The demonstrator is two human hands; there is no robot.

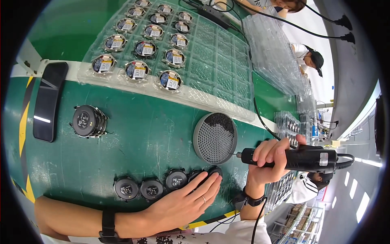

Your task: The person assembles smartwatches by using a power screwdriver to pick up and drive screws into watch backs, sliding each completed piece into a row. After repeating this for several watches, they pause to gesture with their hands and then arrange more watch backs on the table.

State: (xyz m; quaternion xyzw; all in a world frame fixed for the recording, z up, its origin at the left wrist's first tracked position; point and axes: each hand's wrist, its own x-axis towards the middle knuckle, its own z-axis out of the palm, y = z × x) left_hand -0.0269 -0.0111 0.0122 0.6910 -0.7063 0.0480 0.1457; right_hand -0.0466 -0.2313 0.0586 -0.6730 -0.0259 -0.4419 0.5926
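My right hand (273,159) is wrapped round a black electric screwdriver (310,159). Its thin bit points left, with the tip at the right rim of a round grey screw tray (196,140). Small dark screws (219,122) are heaped at the tray's far side; many holes dot its plate. My left hand (189,197) lies with fingers stretched over the right end of a row of round black watch cases, partly hiding some. Uncovered in that row are a left case (126,188), a middle case (152,189) and another case (176,179).
A stack of watch cases (86,121) and a black phone (49,101) are at the left. Beyond the white ledge, a clear plastic tray (211,53) holds several opened watches (137,70). Empty clear trays (272,49) are piled far right. Cables cross there; other people sit beyond.
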